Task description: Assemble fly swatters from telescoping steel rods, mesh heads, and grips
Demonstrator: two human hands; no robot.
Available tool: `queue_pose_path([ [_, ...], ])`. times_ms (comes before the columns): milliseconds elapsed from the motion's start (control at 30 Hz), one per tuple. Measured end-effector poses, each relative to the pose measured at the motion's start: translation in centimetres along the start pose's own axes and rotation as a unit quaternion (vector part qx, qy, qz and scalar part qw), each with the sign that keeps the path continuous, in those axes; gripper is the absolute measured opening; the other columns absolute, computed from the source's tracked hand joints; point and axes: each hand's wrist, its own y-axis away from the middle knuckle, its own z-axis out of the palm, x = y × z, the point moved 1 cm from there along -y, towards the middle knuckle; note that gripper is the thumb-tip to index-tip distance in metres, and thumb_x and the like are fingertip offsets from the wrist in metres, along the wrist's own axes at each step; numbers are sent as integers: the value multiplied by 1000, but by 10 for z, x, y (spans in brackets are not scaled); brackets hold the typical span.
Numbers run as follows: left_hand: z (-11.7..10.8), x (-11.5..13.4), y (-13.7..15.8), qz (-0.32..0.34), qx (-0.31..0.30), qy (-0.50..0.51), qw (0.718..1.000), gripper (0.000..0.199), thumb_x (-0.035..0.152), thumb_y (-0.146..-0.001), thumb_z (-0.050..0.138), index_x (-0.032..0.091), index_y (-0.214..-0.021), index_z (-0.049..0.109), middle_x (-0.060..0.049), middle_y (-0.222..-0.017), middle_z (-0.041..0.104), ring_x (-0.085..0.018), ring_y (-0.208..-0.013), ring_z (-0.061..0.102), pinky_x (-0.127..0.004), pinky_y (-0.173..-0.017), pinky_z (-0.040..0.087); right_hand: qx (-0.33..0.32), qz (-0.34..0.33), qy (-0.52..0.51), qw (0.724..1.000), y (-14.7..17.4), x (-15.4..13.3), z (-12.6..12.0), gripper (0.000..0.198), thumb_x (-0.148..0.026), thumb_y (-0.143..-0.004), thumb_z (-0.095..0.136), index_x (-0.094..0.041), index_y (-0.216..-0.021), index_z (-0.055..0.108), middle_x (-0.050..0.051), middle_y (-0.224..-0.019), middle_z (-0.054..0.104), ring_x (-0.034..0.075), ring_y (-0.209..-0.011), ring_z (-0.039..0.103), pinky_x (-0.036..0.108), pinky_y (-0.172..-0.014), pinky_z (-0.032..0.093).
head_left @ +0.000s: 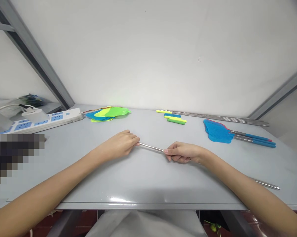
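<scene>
The left hand (pixel 124 142) and right hand (pixel 183 151) pinch one metal rod (pixel 150 146); open surface (pixel 148 177) separates them from the front edge (pixel 148 206).

Pale grey table (pixel 143 186) carries scattered goods

A white power strip (pixel 57 118) lies at back left, beside overlapping blue, yellow and green mesh paddles (pixel 116 112). Further right rest short coloured tubes (pixel 175 121), slender metal rods (pixel 222 117) and blue-headed swatters (pixel 218 132). More metal rodding (pixel 267 184), partly hidden, lies front right.
</scene>
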Motion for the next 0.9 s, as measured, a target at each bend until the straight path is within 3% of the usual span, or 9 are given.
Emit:
queue_pose_path([
  [200,3,4,1,2,10,-5,1000,19,12,-78,34,17,-64,45,-1,-61,53,-14,-57,43,-27,-62,29,-7,3,-11,1000,2,1,-2,33,-44,-70,50,-11,-68,50,-8,-45,22,0,-34,15,15,-29,7],
  [900,7,17,0,21,22,-9,999,24,20,-81,35,16,-61,46,-2,-57,53,-13,-53,45,-28,-58,28,-30,8,-17,999,2,0,-1,27,-36,-73,49,-9,-70,52,-9,-42,22,1,-33,15,14,-29,8],
])
